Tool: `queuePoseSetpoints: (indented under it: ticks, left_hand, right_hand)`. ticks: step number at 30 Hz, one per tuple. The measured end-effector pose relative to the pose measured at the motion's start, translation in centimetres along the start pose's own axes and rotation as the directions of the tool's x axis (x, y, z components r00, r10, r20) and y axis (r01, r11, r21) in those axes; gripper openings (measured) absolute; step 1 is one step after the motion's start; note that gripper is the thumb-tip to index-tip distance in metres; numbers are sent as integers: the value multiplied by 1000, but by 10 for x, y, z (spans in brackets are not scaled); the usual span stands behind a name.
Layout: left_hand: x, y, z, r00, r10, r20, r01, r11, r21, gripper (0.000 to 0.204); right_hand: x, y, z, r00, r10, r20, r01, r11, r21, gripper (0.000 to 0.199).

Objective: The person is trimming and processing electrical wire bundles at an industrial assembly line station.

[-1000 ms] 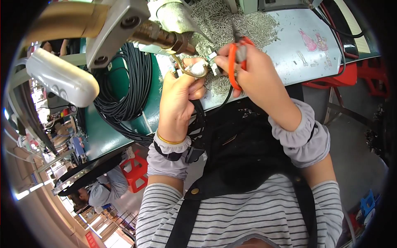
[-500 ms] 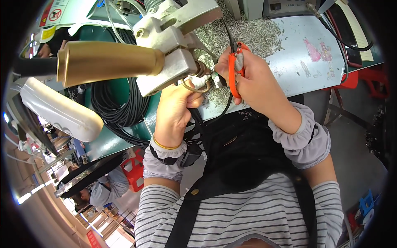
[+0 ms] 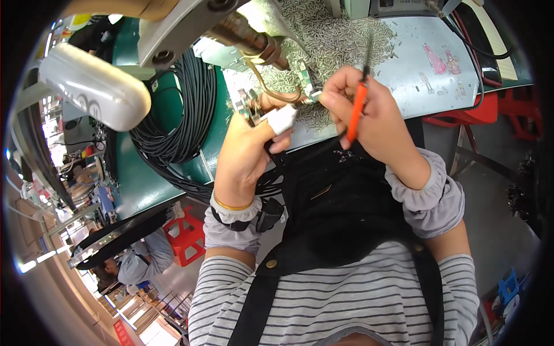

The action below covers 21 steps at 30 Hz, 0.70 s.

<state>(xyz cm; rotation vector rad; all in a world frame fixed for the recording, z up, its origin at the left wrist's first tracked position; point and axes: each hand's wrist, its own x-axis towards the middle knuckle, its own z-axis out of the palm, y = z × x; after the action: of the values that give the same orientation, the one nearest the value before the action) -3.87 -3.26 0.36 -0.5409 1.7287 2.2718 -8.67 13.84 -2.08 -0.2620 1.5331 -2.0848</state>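
Observation:
My left hand is closed, with a white cover on a fingertip, beside a bent brass tube. A black cable comes out from under its curled fingers. My right hand is closed around orange-handled pliers, whose dark, thin end points away from me. Between the hands is a small metal connector, close to the right thumb and forefinger; whether they touch it is unclear. Above it hangs the metal tip of a soldering iron on a clamp arm, its gold handle cut by the upper edge.
Many small metal pins cover the work surface beyond my hands. Coiled black cable lies on the green table at left, below a white rounded housing. A grey box stands at the back. A co-worker sits at lower left.
The soldering iron and its clamp have shifted up and left in view, uncovering the connector. My right hand has moved slightly right, and the pliers have turned in it. My left hand stays nearly in place.

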Motion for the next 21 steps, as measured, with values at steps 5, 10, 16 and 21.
queuePoseSetpoints:
  ticks: [5,10,16,21]
  left_hand:
    - [-22,-18,-3,952,306,28,-297,895,333,20]
    - [-39,-31,17,950,295,97,-299,781,548,20]
    - [-46,-36,33,999,54,-9,-45,901,431,21]
    - [-47,-47,22,909,413,-61,-387,887,251,22]
  right_hand:
    - [-24,-14,-38,913,-283,-294,258,958,-123,11]
    - [-43,-20,-6,866,-493,-79,437,825,-359,6]
    - [-46,13,5,940,-289,180,335,696,-635,4]
    - [-45,16,10,976,-217,9,211,938,-274,6]
